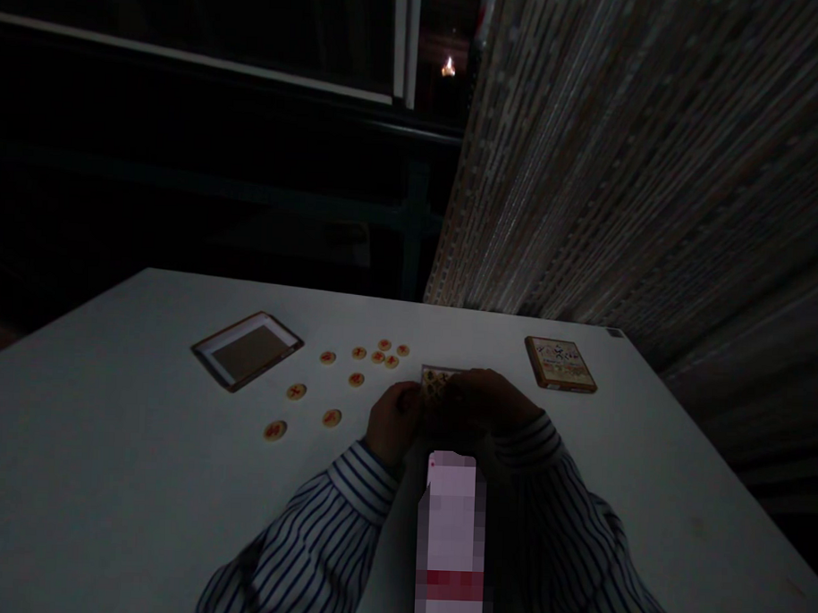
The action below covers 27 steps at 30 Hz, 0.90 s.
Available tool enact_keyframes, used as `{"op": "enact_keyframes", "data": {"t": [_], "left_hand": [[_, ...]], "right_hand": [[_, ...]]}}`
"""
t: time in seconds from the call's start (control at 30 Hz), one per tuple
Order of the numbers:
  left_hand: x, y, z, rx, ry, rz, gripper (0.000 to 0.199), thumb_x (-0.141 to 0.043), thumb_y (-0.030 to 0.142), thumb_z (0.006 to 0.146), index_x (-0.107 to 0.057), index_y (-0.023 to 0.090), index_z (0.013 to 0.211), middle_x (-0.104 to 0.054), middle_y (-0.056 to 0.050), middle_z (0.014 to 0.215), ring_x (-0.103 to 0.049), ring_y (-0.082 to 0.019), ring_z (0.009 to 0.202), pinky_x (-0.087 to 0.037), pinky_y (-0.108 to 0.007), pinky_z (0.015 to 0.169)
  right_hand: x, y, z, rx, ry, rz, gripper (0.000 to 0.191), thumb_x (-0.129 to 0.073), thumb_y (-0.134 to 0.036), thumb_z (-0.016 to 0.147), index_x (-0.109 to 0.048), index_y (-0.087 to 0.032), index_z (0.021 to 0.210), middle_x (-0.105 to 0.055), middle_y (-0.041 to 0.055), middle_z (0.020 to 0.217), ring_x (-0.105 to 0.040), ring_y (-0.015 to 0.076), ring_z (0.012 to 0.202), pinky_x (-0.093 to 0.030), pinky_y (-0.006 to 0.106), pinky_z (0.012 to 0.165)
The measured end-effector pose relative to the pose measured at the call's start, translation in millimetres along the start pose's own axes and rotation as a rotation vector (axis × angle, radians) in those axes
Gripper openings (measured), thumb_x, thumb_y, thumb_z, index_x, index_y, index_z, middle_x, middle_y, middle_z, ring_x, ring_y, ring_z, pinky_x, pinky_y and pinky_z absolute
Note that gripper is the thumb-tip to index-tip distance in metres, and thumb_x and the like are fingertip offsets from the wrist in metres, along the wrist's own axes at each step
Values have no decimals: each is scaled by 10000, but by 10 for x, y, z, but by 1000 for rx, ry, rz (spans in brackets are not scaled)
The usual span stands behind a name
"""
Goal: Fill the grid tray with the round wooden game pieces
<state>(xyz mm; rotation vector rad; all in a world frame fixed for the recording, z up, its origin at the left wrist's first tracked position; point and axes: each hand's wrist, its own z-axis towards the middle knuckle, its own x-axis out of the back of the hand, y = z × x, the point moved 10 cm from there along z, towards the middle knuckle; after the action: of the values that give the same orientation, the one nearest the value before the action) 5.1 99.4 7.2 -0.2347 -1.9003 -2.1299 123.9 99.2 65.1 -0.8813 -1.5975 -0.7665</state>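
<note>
A small tray (442, 370) of Chinese chess pieces is between my two hands near the middle of the white table. Several pieces with dark characters (436, 381) show in its far left part. My left hand (392, 419) is closed on the tray's left edge. From the right, my right hand (492, 401) reaches over the tray with its fingers curled onto it; the fingertips are lost in deep shadow. Several round Chinese chess pieces with red characters (356, 379) lie loose on the table left of my hands.
Toward the left lies a shallow rectangular box part (250, 350). A closed box with a printed lid (561, 364) sits at the right. A pale pixelated object (451, 531) is between my forearms. Behind the table's far edge hangs a string curtain (554, 168).
</note>
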Motion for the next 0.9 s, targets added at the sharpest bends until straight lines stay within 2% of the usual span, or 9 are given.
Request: {"op": "enact_keyframes", "data": {"t": [0.3,0.43,0.6,0.77,0.9], "left_hand": [[-28,-57,6,0,-15,27,226,-553,278,717,-614,169,906,-659,-65,868,-609,-177,786,-485,-322,722],[-22,-31,3,-1,-15,50,226,-563,275,709,-617,163,898,-658,-66,872,-607,-180,789,-487,-325,724],[-22,-41,4,-4,-10,41,220,-570,287,708,-622,167,884,-660,-62,869,-609,-182,806,-490,-317,721],[-37,-25,4,-42,-22,101,223,-545,286,730,-617,172,908,-658,-61,876,-605,-189,839,-488,-332,746],[-39,-21,6,-49,-23,113,212,-534,262,736,-618,173,909,-656,-60,884,-604,-186,843,-491,-330,745]], "right_hand": [[-44,-58,24,15,1,-48,250,-476,-346,801,-637,-168,870,-675,103,865,-640,223,787,-466,275,630],[-55,-64,36,26,27,-41,272,-465,-364,806,-630,-166,893,-673,104,888,-637,211,795,-463,267,644],[-104,-65,57,39,19,-29,283,-474,-393,789,-644,-176,850,-677,88,821,-638,207,739,-452,262,586],[-63,-80,56,42,58,-16,308,-481,-417,787,-650,-169,856,-678,94,825,-639,210,737,-447,254,577],[-109,-81,57,32,6,-15,316,-491,-425,789,-654,-172,884,-678,102,849,-636,203,769,-444,241,600]]}}
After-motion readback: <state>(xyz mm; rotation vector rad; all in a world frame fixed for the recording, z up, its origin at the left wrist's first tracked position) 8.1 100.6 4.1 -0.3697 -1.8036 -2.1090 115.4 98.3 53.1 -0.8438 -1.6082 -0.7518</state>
